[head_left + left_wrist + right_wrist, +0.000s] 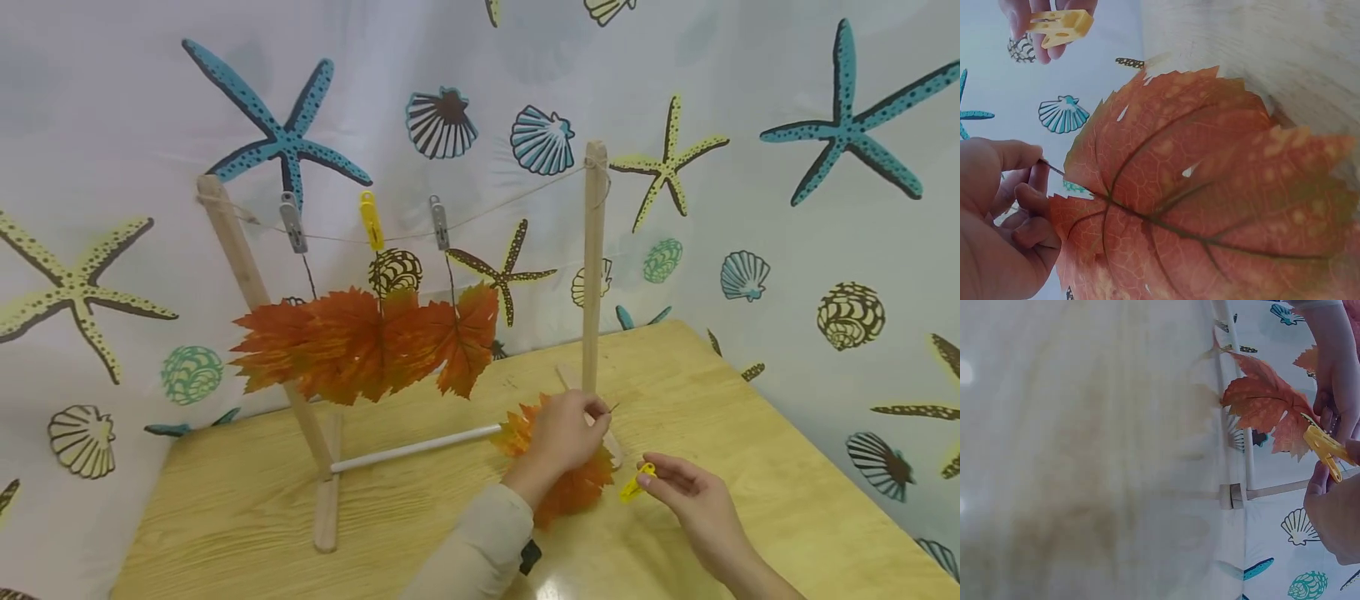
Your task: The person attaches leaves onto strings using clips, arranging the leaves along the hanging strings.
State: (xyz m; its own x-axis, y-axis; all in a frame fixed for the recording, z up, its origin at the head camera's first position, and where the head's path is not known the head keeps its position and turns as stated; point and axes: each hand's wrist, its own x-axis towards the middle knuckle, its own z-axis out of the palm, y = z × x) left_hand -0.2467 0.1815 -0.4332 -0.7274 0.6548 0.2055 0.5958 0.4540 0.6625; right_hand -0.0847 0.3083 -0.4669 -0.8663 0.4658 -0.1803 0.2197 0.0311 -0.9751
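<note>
Fabric backdrop (787,275) printed with starfish and shells hangs behind a pale wooden worktop (712,400). On the worktop stands a small wooden rack (594,275) strung with a line; three pegs on it hold orange leaves (360,342). Low and right of centre, the left hand (566,437) pinches the thin stem of a loose orange leaf (1210,200) between thumb and fingers; the stem points toward the right hand, the blade trailing back toward the sleeve. Just beside it, the right hand (686,492) pinches a yellow clothespin (636,483), its tip aimed at the stem. No readable writing or brand shows.
</note>
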